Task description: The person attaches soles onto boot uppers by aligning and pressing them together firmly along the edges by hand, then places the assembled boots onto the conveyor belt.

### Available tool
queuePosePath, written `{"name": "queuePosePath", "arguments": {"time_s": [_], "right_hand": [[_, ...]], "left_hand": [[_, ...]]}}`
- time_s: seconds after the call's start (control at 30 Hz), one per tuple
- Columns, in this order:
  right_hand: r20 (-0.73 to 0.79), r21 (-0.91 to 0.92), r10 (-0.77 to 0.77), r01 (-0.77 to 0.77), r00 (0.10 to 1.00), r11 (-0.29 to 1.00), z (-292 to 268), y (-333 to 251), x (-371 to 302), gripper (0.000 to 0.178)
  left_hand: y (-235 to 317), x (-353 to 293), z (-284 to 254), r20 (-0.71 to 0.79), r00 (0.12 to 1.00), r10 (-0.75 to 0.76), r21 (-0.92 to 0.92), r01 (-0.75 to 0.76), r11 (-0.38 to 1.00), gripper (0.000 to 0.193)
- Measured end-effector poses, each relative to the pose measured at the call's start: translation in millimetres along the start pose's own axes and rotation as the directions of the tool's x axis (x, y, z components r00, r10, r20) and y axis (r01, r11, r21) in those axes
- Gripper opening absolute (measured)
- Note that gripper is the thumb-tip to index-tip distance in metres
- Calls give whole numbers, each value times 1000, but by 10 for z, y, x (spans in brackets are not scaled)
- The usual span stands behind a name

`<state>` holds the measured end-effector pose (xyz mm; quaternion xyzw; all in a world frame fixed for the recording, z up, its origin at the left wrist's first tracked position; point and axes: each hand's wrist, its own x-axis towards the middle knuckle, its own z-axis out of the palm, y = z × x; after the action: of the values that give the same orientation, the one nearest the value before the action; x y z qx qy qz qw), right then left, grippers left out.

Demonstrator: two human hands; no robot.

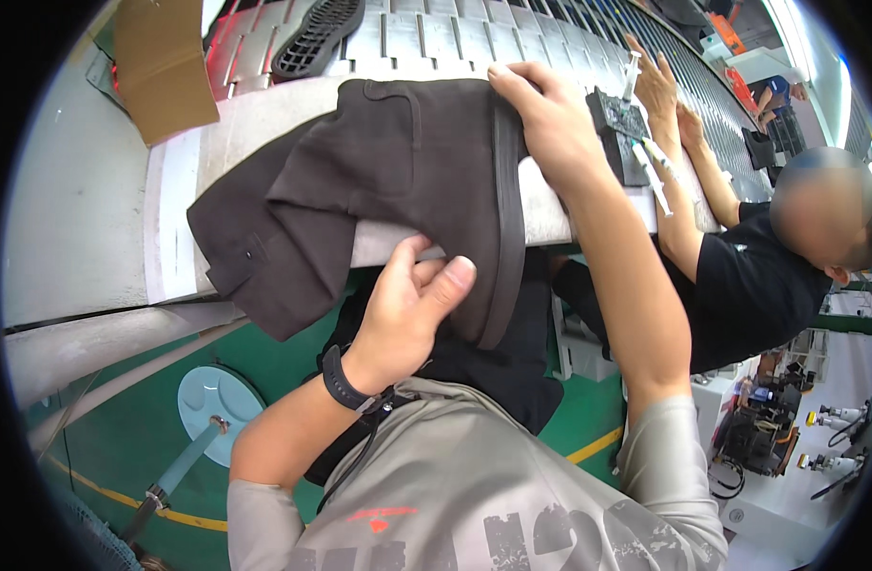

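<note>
your left hand (412, 300) pinches the lower edge of the dark boot (388, 181); your right hand (540, 119) presses flat, fingers spread, on its top at the bench (179, 200).

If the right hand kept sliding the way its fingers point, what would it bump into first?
The right hand lies on the dark brown boot, fingers pointing up-left. It would probably cross more boot leather first, then reach the grey conveyor belt; depth is unclear.
</note>
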<state>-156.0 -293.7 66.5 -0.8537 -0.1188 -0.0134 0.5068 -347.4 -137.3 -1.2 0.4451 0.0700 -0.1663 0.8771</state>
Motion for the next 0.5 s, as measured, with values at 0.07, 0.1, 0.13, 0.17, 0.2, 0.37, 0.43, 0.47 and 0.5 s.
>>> {"name": "queuePosePath", "arguments": {"time_s": [0.07,0.1,0.13,0.17,0.2,0.37,0.43,0.47,0.5], "right_hand": [[-103,50,-205,211,973,976,-60,-195,-138,46],[-160,148,-263,287,951,946,-116,-341,-240,44],[-187,155,-346,376,919,914,-186,-558,-341,42],[-220,150,-427,463,877,873,-289,-770,-420,41],[-343,56,-559,611,755,790,-290,-867,-466,40],[-270,240,-531,590,803,771,-456,-692,-628,60],[-156,360,-461,485,874,797,-457,-609,-702,69],[-168,387,-460,487,872,783,-439,-590,-779,70],[-178,413,-457,487,872,769,-404,-578,-817,70]], "left_hand": [[109,-14,97,11,999,51,175,-52,983,83],[233,-21,130,119,992,42,138,-58,989,81],[327,-81,193,95,991,95,73,-102,992,75],[387,-94,216,107,990,89,85,-99,991,75],[446,-65,190,102,970,221,135,-234,963,72],[615,367,-13,62,813,579,-40,-578,815,68],[414,463,-120,38,758,651,-3,-651,759,66],[369,356,-156,43,816,577,58,-578,814,70],[335,344,-183,50,819,571,59,-573,817,70]]}}
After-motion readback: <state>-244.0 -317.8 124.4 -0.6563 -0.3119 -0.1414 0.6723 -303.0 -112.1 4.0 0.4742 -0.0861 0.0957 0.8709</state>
